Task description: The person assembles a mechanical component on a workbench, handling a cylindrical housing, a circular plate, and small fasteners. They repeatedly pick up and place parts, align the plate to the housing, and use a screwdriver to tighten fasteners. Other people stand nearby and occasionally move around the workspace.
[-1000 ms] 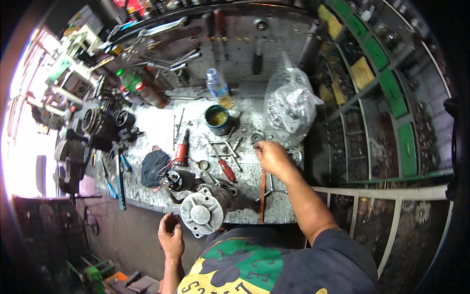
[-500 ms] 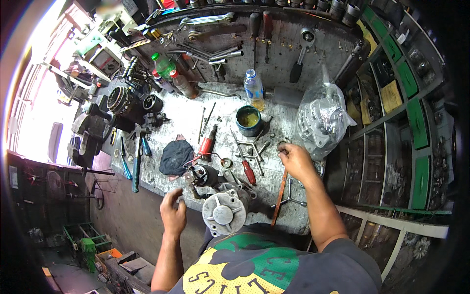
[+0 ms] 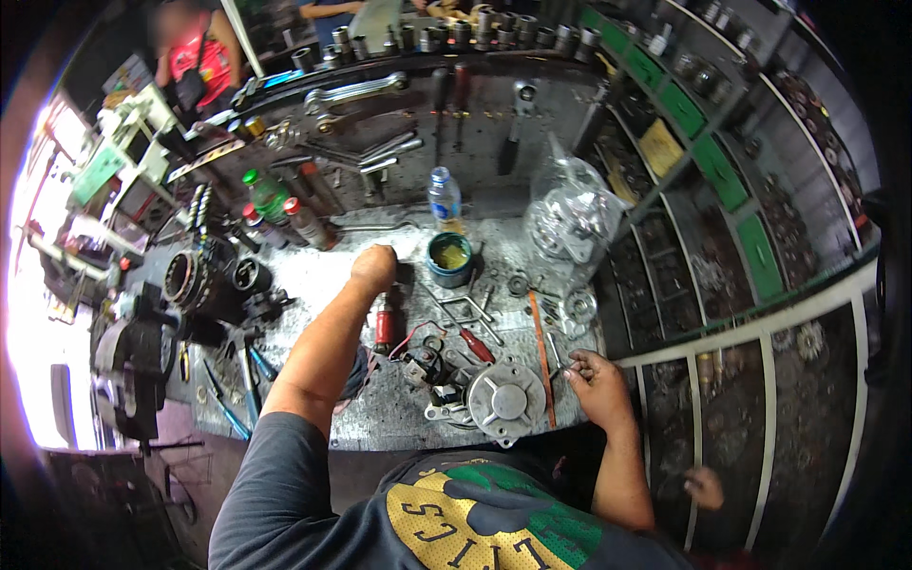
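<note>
My left hand reaches far over the workbench, fingers curled down near a green tin of grease and just above a red-handled tool. What it grips is hidden under the hand. My right hand rests at the bench's right front edge, fingers pinched on a small metal part, beside a long orange rod. A round silver alternator housing lies at the front edge between my arms, with wired parts to its left.
A plastic water bottle and a clear bag of metal parts stand at the back. Wrenches hang on the wall. Dark motor assemblies crowd the left. Shelves and a white railing close the right side. Another person stands far back.
My left hand has gone from the bench's front edge up to the middle back. My right hand has drawn back from the bench's middle to its right front edge.
</note>
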`<action>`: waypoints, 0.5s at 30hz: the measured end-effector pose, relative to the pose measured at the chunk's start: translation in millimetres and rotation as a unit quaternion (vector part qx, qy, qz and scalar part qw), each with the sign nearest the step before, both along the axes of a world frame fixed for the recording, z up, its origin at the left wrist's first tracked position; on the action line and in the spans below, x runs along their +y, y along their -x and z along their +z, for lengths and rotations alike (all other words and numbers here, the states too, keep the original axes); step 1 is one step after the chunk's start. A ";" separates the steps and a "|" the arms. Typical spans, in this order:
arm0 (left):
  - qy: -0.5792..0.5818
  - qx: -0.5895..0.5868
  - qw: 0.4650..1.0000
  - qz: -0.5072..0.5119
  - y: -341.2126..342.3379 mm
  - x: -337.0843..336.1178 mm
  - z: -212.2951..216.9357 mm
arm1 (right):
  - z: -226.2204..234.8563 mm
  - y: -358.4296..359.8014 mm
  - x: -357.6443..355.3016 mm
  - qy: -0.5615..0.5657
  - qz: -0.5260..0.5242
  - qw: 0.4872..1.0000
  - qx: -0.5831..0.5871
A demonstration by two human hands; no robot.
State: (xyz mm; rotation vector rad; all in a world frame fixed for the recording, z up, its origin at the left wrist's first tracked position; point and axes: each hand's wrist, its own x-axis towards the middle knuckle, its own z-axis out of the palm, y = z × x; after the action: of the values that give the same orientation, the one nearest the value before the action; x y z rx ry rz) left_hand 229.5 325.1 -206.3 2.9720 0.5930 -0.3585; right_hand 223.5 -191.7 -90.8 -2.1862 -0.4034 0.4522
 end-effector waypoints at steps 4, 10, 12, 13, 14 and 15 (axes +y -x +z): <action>-0.014 -0.014 1.000 -0.022 0.0 -2.9 -4.0 | 12.8 40.3 -23.3 0.017 -0.084 0.996 -0.007; 0.259 -0.375 0.874 0.171 36.1 -5.6 64.5 | 77.0 60.1 -16.4 -0.146 -0.137 0.969 -0.146; 0.515 -0.479 0.682 0.200 82.6 -22.7 112.0 | 112.5 66.8 -3.4 -0.213 -0.095 0.950 -0.209; 0.550 -0.502 0.651 0.152 112.2 -39.5 135.3 | 128.1 71.1 7.8 -0.228 -0.059 0.944 -0.233; 0.558 -0.507 0.651 0.091 140.7 -59.0 157.6 | 144.0 74.5 17.7 -0.196 0.002 0.941 -0.276; 0.656 -0.451 0.604 0.036 165.5 -83.0 175.0 | 157.5 74.6 29.4 -0.168 0.097 0.915 -0.354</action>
State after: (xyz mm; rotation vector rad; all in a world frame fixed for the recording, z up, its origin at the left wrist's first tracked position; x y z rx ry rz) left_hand 64.0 242.1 -31.3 1.3160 0.1190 0.5276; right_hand 148.9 -162.3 66.7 -1.9118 -1.0157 -0.3191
